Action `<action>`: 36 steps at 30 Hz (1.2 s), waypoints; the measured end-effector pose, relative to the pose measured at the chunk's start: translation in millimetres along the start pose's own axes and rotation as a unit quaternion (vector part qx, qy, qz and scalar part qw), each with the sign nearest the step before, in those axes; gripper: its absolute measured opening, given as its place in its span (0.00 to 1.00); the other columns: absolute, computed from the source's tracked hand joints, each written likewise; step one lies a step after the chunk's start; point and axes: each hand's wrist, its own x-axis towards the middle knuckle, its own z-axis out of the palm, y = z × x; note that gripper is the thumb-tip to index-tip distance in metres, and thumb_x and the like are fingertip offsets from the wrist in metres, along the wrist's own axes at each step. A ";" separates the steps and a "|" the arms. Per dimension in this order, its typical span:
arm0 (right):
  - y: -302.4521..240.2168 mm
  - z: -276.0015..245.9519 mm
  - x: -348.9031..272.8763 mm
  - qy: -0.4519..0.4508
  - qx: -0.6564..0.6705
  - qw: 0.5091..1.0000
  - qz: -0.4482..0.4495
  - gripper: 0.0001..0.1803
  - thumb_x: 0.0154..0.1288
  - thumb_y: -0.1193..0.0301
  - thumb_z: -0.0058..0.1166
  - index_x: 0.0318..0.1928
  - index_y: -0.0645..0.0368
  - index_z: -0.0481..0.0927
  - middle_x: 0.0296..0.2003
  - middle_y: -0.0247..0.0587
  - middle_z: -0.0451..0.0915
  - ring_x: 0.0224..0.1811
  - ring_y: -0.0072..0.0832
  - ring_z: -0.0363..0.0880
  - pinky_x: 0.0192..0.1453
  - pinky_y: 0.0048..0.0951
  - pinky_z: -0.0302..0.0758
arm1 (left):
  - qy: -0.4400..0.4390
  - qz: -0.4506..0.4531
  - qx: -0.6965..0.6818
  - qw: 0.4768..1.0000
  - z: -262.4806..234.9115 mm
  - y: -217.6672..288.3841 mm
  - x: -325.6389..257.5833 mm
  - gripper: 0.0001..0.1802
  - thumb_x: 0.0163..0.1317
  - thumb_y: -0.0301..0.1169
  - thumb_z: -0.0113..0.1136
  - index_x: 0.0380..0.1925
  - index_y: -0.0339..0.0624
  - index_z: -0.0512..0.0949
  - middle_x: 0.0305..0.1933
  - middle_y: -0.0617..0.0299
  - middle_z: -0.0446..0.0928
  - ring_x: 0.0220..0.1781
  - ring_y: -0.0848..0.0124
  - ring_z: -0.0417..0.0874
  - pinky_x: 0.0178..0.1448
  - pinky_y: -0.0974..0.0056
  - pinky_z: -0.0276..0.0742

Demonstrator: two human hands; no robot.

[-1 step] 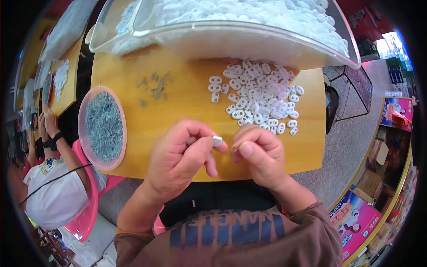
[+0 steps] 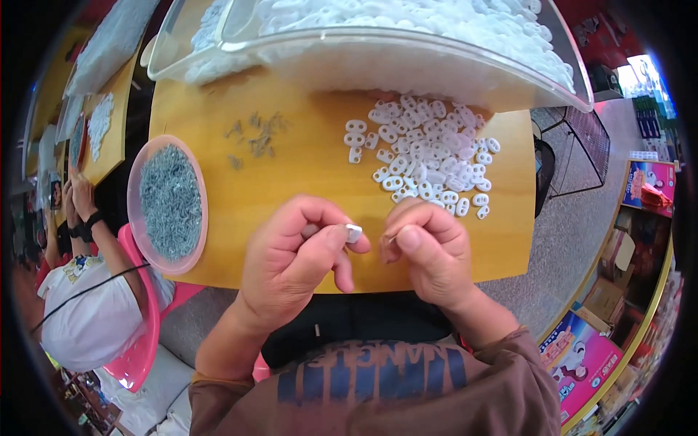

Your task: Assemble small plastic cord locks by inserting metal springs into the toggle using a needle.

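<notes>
Near the table's front edge, my left hand (image 2: 294,254) pinches a small white plastic piece (image 2: 353,232) between thumb and forefinger. My right hand (image 2: 430,247) is closed just to the right of it, thumb against forefinger. A tiny thin thing shows at its fingertips, too small to name for certain. The two hands are slightly apart. Beyond my right hand lies a loose heap of white oval pieces with two holes each (image 2: 429,156). Several small grey metal bits (image 2: 259,134) are scattered beyond my left hand.
An oval pink tray (image 2: 201,240) full of small metal parts stands on the left of the wooden table (image 2: 305,167). A clear plastic bin (image 2: 407,36) of white pieces spans the back. A person (image 2: 94,305) sits at left on a pink chair; shelves (image 2: 618,291) stand at right.
My right hand has drawn very slightly to the right, away from the left. The left hand still pinches the white piece.
</notes>
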 end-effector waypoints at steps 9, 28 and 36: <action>-6.8 32.9 4.8 -0.009 0.011 1.000 -0.002 0.08 0.62 0.70 0.46 0.30 0.63 0.71 0.27 0.39 0.69 0.25 0.22 0.68 0.31 0.21 0.66 | 0.017 0.107 0.001 0.994 -6.8 -11.4 -20.1 0.12 0.57 0.18 0.46 0.42 0.31 0.72 0.33 0.62 0.71 0.26 0.80 0.72 0.30 0.78 0.68; -3.9 36.6 -3.0 -0.040 0.023 0.997 0.062 0.08 0.62 0.69 0.46 0.30 0.62 0.72 0.28 0.37 0.70 0.26 0.19 0.67 0.32 0.19 0.65 | 0.006 0.159 -0.054 0.986 -6.5 -20.5 -29.5 0.10 0.53 0.15 0.51 0.35 0.35 0.66 0.36 0.59 0.70 0.36 0.77 0.73 0.42 0.72 0.71; -2.0 34.2 -2.1 -0.068 0.000 0.996 0.050 0.07 0.62 0.71 0.47 0.30 0.62 0.71 0.28 0.36 0.70 0.27 0.18 0.66 0.32 0.18 0.65 | 0.016 0.164 -0.025 0.986 -6.9 -23.7 -29.4 0.10 0.52 0.14 0.50 0.34 0.35 0.67 0.35 0.58 0.70 0.37 0.76 0.73 0.42 0.72 0.70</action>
